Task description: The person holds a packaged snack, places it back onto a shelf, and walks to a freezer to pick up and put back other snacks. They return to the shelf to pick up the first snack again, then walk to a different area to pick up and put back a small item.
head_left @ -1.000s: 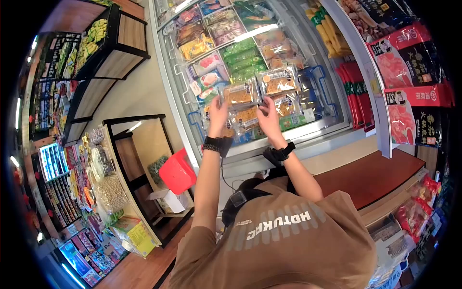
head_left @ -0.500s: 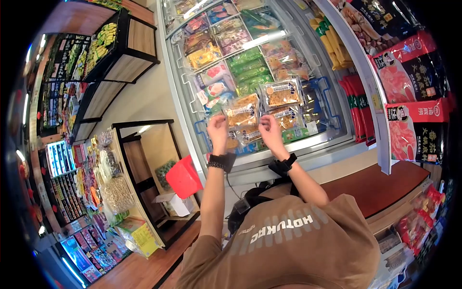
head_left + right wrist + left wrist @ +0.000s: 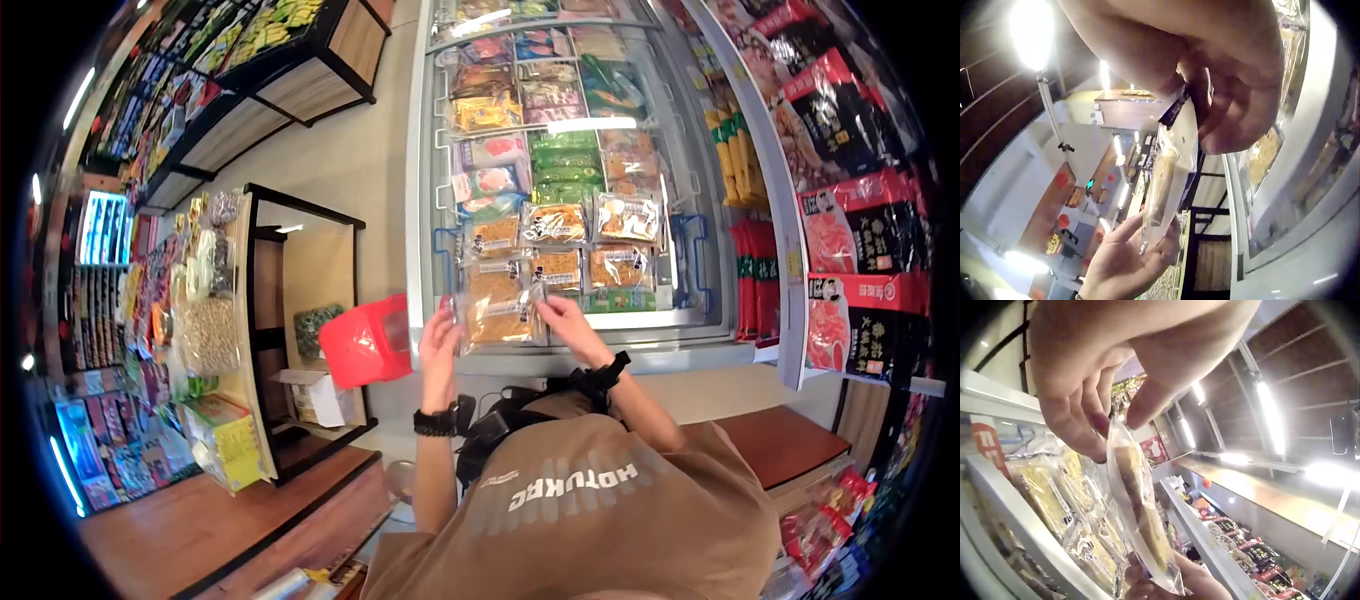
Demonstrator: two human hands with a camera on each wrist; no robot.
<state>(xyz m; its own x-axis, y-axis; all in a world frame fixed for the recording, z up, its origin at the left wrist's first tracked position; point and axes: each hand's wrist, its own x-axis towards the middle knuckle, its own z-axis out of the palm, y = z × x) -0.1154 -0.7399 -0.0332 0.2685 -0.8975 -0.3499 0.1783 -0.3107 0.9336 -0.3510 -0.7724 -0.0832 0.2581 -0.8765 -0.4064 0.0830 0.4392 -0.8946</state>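
Note:
Both hands hold a clear plastic pack of flat golden-brown food [image 3: 502, 322] by opposite side edges, over the freezer's front rim. My left hand [image 3: 438, 345] pinches its left edge between thumb and fingers, as the left wrist view shows with the pack [image 3: 1138, 500] seen edge-on. On the other side my right hand [image 3: 570, 325] pinches the right edge; in the right wrist view its fingers curl at the wrapper's end. Similar packs [image 3: 555, 222] lie in rows inside the freezer, just beyond the held one.
Around me stands an open chest freezer [image 3: 600, 352] with wire dividers and several kinds of bagged goods, among them green packs [image 3: 565, 165]. A red bin [image 3: 365, 342] is at its left front corner. Red and black bags [image 3: 850, 300] line a shelf to the right.
The pack, with both hands on it, has come toward the body from over the rows to the front rim. More packs behind it now show. The head view has turned.

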